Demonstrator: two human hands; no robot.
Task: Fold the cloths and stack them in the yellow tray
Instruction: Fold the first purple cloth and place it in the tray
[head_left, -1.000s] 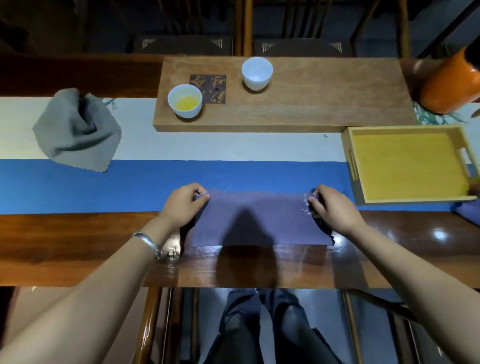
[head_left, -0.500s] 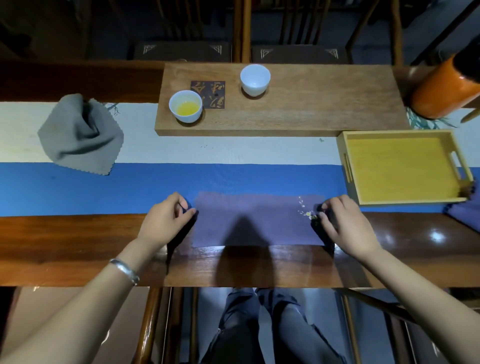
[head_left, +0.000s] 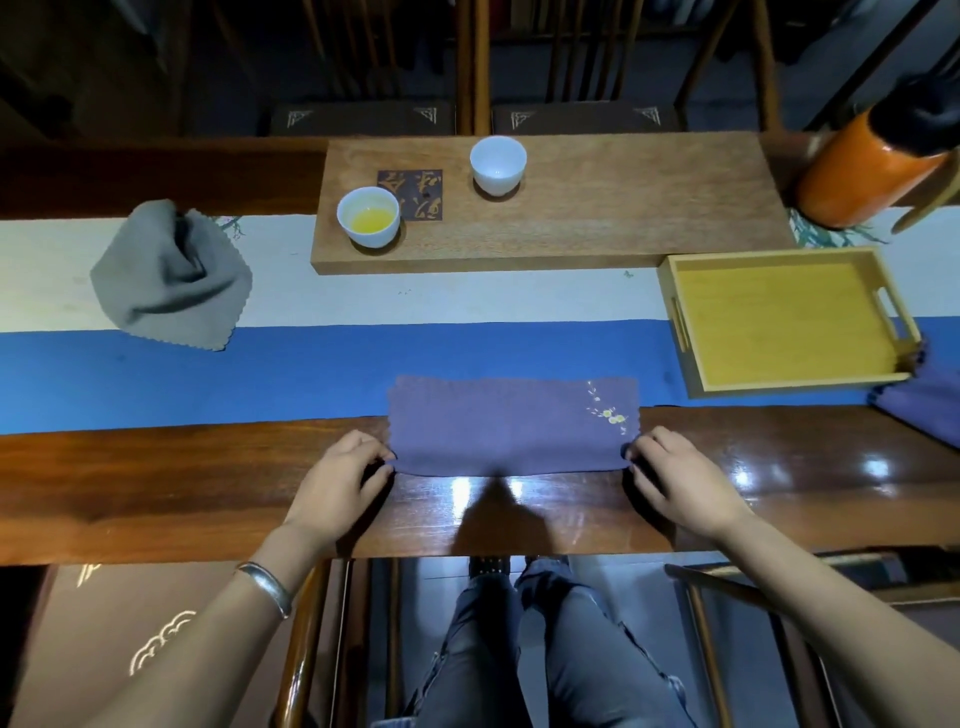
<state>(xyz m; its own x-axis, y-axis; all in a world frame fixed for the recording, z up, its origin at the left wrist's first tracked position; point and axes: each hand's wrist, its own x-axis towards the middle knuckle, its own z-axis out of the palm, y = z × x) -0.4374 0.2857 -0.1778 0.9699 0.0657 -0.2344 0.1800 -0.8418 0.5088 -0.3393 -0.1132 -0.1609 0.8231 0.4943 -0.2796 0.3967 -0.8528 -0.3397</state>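
A purple cloth (head_left: 509, 426) with a small yellow flower embroidery lies flat as a long rectangle across the blue runner and the wooden table edge. My left hand (head_left: 340, 480) pinches its near left corner. My right hand (head_left: 675, 480) pinches its near right corner. The yellow tray (head_left: 675, 306) sits to the right, with nothing in it. A crumpled grey cloth (head_left: 171, 278) rests at the far left. Another purple cloth (head_left: 919, 402) shows partly at the right edge, beside the tray.
A wooden board (head_left: 623, 208) at the back carries a cup of yellow liquid (head_left: 368, 215), an empty white cup (head_left: 497, 165) and a dark coaster (head_left: 413, 195). An orange bottle (head_left: 872, 166) leans at the back right. Chairs stand beyond the table.
Both hands slid from the cloth's far corners down its sides to the near corners. The cloth stayed flat in place; the embroidery at its right end is now uncovered.
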